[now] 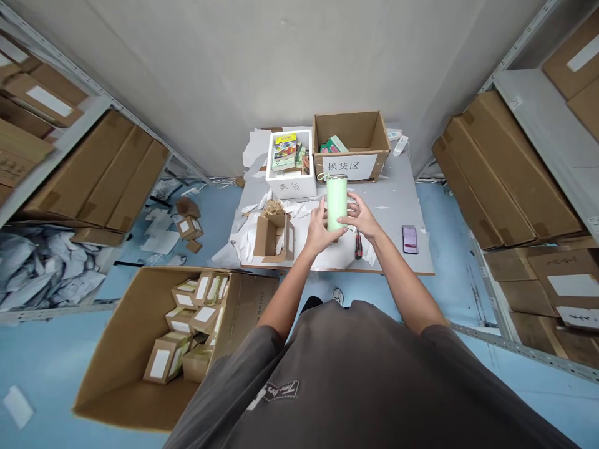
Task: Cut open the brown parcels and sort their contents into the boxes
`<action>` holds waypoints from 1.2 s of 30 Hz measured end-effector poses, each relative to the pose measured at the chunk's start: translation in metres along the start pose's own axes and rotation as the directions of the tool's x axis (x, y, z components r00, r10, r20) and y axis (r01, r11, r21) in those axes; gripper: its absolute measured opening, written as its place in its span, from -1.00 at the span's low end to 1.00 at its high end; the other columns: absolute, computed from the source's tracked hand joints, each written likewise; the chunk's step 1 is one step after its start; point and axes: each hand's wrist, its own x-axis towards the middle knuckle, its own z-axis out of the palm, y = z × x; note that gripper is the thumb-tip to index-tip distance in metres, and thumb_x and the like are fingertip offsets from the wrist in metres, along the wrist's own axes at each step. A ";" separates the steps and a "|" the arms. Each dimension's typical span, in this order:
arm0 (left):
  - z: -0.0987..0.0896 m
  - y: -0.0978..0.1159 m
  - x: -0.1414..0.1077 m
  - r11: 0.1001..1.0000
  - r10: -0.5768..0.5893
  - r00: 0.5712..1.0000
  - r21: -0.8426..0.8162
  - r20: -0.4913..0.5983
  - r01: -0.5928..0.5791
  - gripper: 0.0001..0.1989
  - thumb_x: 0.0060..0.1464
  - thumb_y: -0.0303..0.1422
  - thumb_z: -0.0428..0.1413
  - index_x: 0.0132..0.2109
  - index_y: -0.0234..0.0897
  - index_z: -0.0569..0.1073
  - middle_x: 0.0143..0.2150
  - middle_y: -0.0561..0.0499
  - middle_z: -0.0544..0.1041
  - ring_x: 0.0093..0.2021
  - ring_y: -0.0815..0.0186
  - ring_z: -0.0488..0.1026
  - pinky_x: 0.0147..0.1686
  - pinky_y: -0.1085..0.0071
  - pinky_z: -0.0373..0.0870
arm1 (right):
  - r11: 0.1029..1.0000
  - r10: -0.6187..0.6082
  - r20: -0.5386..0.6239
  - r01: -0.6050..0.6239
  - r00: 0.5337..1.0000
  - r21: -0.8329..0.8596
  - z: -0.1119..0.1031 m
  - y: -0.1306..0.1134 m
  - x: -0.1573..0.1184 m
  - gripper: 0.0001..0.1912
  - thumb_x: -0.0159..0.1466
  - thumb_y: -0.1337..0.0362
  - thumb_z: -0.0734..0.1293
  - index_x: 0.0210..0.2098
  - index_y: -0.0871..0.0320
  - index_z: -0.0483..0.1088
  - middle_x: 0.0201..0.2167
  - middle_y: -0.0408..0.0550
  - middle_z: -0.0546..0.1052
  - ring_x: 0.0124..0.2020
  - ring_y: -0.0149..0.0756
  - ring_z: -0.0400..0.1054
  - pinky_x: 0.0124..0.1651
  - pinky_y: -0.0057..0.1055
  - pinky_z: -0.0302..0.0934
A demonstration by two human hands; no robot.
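From afar I hold a mint-green tumbler (337, 198) roughly upright over the desk (390, 202), between left hand (319, 234) and right hand (364, 219), grip wrapped around its sides.

We have room to pass over the grey tabletop (393, 209) between our right hand (362, 219) and the phone (410, 239); the labelled carton (360, 132) and white foam box (290, 189) block us ahead.

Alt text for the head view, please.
A person's left hand and right hand hold an upright pale-green cylindrical tumbler at a grey table. Beyond it stand a white foam box and a brown cardboard box; a smaller open brown carton is to the left, a rectangular phone to the right.
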 end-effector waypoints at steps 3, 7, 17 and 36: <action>0.001 0.000 0.000 0.998 0.017 1.000 -0.054 -0.024 -0.018 0.30 0.01 -0.04 0.49 0.66 0.05 -0.13 0.40 -0.22 0.34 0.21 -0.03 0.54 0.17 0.02 0.58 | 0.999 -0.039 -0.027 0.038 0.999 -0.022 0.005 0.002 0.002 0.21 -0.10 -0.02 0.73 0.45 -0.14 0.22 0.17 0.01 0.55 0.18 0.03 0.49 0.21 -0.04 0.49; 0.001 0.000 0.001 0.988 0.028 0.998 -0.153 0.048 -0.021 0.26 0.08 -0.03 0.44 0.66 0.05 -0.18 0.42 -0.22 0.36 0.24 -0.02 0.54 0.14 0.07 0.60 | 0.999 0.010 0.090 -0.013 0.996 0.035 0.008 0.003 0.005 0.06 -0.01 -0.06 0.67 0.41 -0.13 0.26 0.22 0.02 0.55 0.22 0.06 0.49 0.19 -0.03 0.51; -0.008 -0.003 0.013 0.988 0.024 0.998 -0.152 0.054 -0.016 0.28 0.06 0.03 0.45 0.66 -0.02 -0.16 0.43 -0.27 0.36 0.26 -0.06 0.53 0.17 0.04 0.59 | 0.999 0.035 0.048 -0.035 0.998 0.002 0.012 0.006 0.014 0.08 -0.03 -0.06 0.68 0.39 -0.16 0.21 0.21 0.01 0.53 0.15 0.02 0.52 0.10 -0.07 0.55; -0.011 -0.039 0.026 0.981 -0.098 0.995 -0.169 0.021 0.100 0.22 -0.03 -0.16 0.50 0.64 0.02 0.04 0.44 -0.22 0.30 0.26 -0.02 0.50 0.24 0.03 0.53 | 0.991 0.083 -0.069 -0.090 0.994 -0.103 0.016 0.016 0.042 0.20 -0.06 -0.08 0.70 0.46 -0.13 0.16 0.24 0.06 0.51 0.07 0.00 0.58 0.05 -0.09 0.58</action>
